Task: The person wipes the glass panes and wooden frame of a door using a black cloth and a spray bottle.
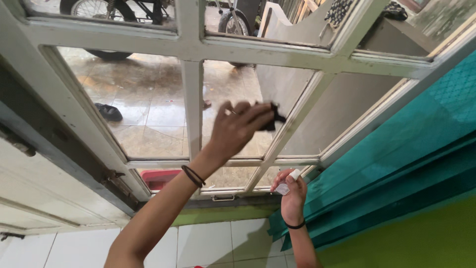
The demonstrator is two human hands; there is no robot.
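My left hand (235, 130) is raised against a glass pane (223, 84) of a white-framed window (191, 99), its fingers closed on a small dark cloth (272, 118) that presses on the glass. Two thin black bands circle that wrist. Lower down, beneath the window's bottom rail, my right hand (292, 198) grips a small white spray bottle (288, 182), held upright and apart from the glass. A dark band sits on this wrist too.
A teal curtain (406, 164) hangs bunched at the right over a green wall (426, 238). White wall tiles (208, 243) run under the window. Through the glass I see a wet tiled floor, motorcycle wheels (96, 10), a dark object (109, 112) and a red tub (158, 178).
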